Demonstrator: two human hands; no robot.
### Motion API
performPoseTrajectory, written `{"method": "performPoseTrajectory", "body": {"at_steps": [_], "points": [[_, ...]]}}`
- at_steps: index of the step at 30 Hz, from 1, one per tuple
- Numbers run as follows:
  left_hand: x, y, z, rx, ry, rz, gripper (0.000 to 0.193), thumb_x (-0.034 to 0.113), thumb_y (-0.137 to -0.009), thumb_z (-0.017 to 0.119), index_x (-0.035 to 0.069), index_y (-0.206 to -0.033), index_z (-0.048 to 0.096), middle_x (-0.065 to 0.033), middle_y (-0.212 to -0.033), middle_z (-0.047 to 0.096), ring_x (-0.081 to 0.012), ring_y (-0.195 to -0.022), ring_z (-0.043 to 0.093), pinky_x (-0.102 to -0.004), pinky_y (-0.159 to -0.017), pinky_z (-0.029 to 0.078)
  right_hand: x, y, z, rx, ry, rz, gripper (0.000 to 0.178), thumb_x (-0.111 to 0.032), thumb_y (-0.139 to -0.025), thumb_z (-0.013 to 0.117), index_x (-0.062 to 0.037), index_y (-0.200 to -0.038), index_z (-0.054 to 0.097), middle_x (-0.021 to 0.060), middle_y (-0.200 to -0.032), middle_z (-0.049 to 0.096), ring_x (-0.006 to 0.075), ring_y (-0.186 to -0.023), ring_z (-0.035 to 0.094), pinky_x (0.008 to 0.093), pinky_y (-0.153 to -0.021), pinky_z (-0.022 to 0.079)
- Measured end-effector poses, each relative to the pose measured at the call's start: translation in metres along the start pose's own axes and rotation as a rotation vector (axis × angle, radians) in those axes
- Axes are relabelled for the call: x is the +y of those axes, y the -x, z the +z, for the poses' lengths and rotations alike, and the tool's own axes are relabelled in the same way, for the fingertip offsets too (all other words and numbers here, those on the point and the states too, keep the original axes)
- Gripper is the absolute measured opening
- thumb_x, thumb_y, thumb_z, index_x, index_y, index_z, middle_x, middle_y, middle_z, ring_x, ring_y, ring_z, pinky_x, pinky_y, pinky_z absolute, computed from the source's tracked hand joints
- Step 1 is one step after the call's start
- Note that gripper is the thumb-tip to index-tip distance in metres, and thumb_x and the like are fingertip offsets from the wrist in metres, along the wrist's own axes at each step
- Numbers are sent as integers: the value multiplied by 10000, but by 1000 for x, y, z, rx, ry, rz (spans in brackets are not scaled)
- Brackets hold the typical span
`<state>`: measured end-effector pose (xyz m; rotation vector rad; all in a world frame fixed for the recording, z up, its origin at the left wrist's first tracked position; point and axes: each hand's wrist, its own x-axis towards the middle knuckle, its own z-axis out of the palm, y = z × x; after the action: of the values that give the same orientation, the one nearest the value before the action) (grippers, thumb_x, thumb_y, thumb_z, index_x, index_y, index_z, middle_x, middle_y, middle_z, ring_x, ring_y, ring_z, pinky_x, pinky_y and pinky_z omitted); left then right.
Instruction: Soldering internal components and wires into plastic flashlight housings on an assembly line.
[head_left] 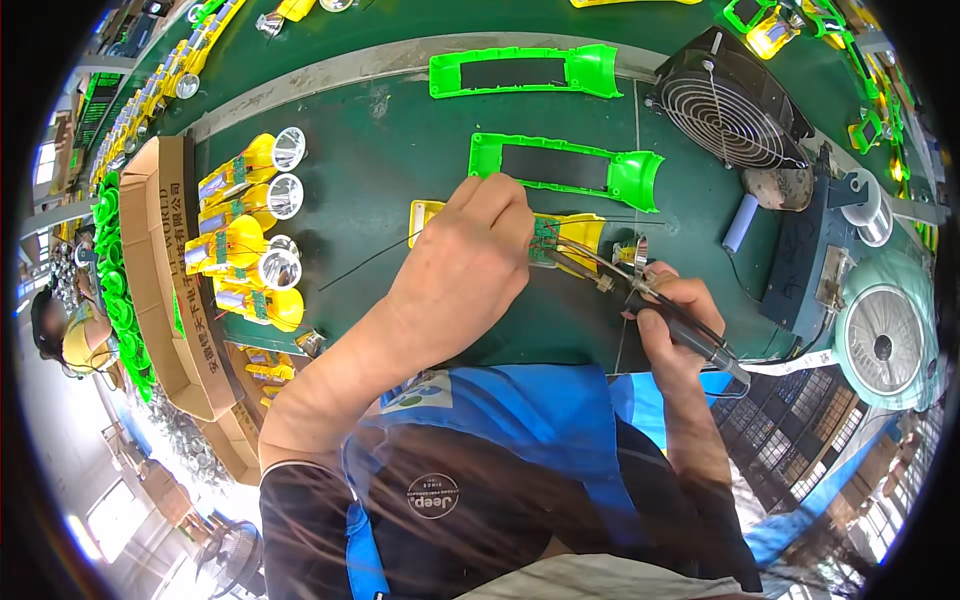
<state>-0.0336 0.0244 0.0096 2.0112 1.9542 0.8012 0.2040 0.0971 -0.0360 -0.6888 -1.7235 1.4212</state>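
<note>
My left hand (465, 255) is closed in a pinch over a yellow lamp housing (588, 234), its fingertips beside a small green circuit board (543, 240). What the fingers hold is hidden behind the knuckles. A thin dark wire (365, 265) sticks out to the left of this hand, and others run out rightward over the housing. In my right hand (682, 325) is a soldering iron with a black handle (705, 343), its metal end pointing left toward the circuit board. A small shiny reflector (632, 252) sits just above the right fingers, at the housing's right end.
Two green plastic frames (635, 180) lie beyond the housing. Several yellow lamp bodies with reflectors (245, 250) stand at left beside a cardboard box (165, 280). At right are a black fan (725, 110), a blue soldering unit (805, 260) and a pale green fan (885, 335).
</note>
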Motion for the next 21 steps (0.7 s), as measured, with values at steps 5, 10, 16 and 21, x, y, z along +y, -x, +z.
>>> {"method": "performPoseTrajectory", "body": {"at_steps": [5, 10, 16, 21], "points": [[0, -1, -3, -28, 88, -27, 186, -66, -688, 635, 18, -793, 506, -102, -926, 548, -305, -828, 552, -392, -679, 473, 0, 3, -1, 53, -99, 41, 160, -66, -836, 683, -6, -926, 566, 72, -766, 640, 162, -698, 618, 420, -963, 435], [-1, 0, -1, -4, 91, -14, 194, -70, -687, 643, 21, -795, 509, -100, -933, 554, -307, -835, 560, -387, -683, 475, 3, 6, -4, 65, -111, 37, 179, -69, -847, 682, 8, -949, 557, 91, -797, 641, 153, -723, 634, 399, -909, 473], [1, -1, -4, -29, 93, -42, 202, -71, -686, 651, 28, -798, 515, -98, -944, 560, -303, -837, 570, -384, -690, 479, -2, 7, -8, 110, -202, 123, 268, -105, -875, 685, 18, -1046, 519, 134, -953, 620, 173, -812, 651, 305, -777, 531], [0, -4, -5, -25, 98, -28, 210, -66, -680, 659, 34, -807, 525, -96, -942, 559, -300, -839, 573, -380, -696, 484, -6, -8, -12, 111, -171, 32, 278, -91, -872, 687, 16, -1069, 523, 143, -954, 616, 174, -819, 639, 300, -752, 531]]}}
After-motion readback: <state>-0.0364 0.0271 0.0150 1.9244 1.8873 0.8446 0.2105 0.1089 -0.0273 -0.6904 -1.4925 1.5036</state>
